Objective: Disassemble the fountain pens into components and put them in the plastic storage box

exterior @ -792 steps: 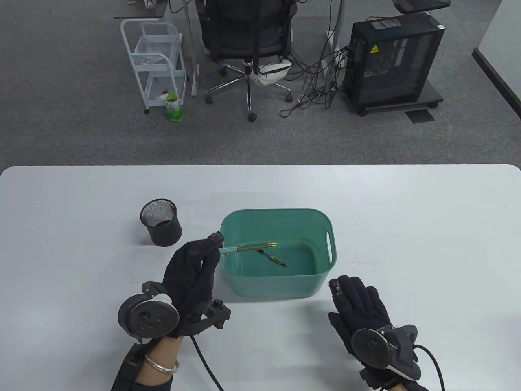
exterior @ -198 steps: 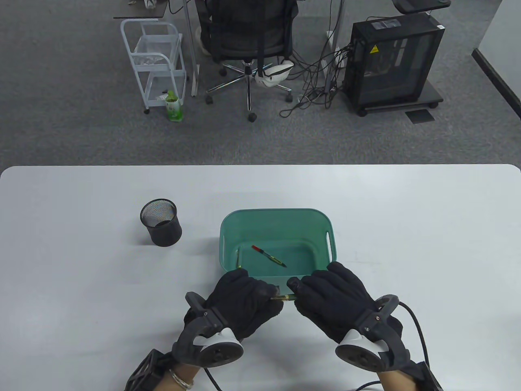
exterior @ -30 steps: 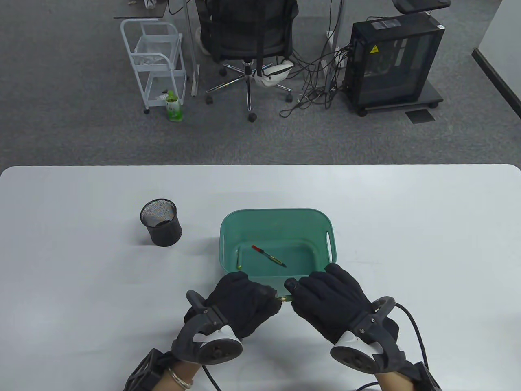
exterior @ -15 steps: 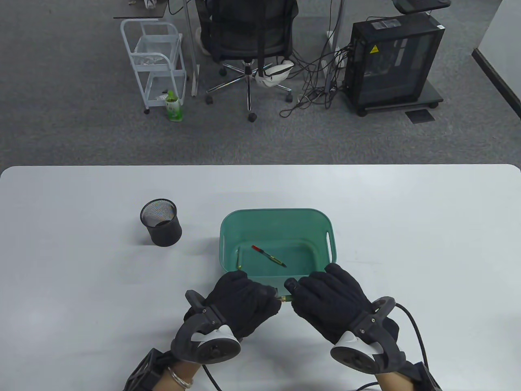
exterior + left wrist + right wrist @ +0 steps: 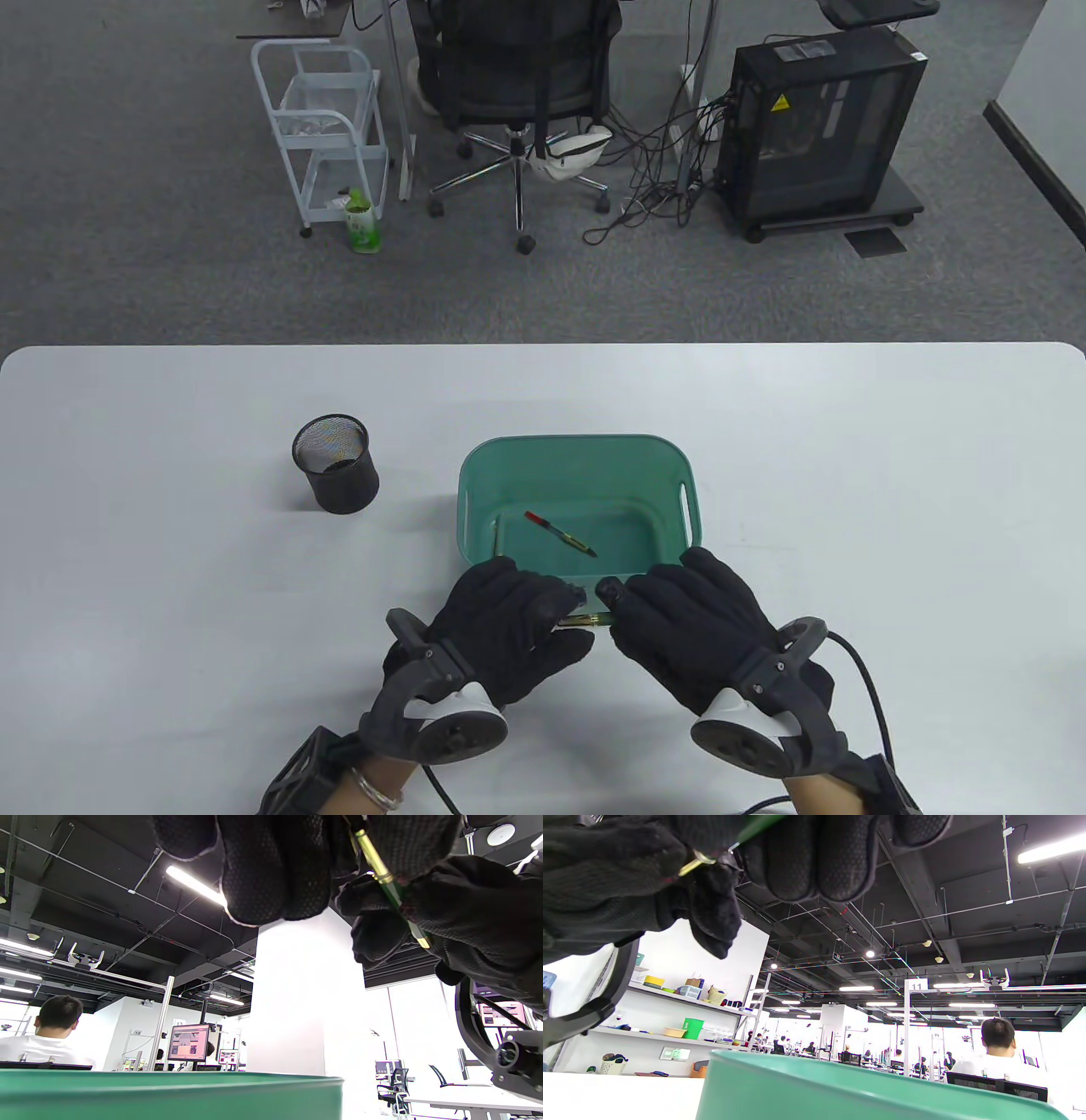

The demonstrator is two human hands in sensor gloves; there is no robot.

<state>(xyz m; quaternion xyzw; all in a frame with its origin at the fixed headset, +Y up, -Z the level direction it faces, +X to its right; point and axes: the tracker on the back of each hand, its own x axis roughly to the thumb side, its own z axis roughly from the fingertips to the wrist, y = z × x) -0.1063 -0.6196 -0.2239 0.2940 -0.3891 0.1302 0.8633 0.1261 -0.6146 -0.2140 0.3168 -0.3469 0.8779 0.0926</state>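
Both gloved hands meet just in front of the green storage box [image 5: 689, 475]. A green and gold fountain pen [image 5: 584, 621] spans the small gap between them. My left hand [image 5: 517, 624] grips its left end and my right hand [image 5: 679, 620] grips its right end. In the left wrist view the pen [image 5: 384, 878] runs between curled fingers of both hands. The right wrist view shows a green barrel [image 5: 755, 827] and a gold ring [image 5: 696, 860] at the left hand's fingers. Inside the box lie a red-tipped ink insert [image 5: 560, 534] and a slim green part [image 5: 497, 542] by the left wall.
A black mesh pen cup [image 5: 335, 463] stands on the white table [image 5: 848, 475] left of the box. Beyond the table's far edge are an office chair [image 5: 517, 76], a white cart [image 5: 327, 127] and a computer tower [image 5: 819, 127].
The hands have drawn slightly apart, so more of the pen's gold section shows between them. Compared with 26 s ago, both hands now work the pen in front of the box.
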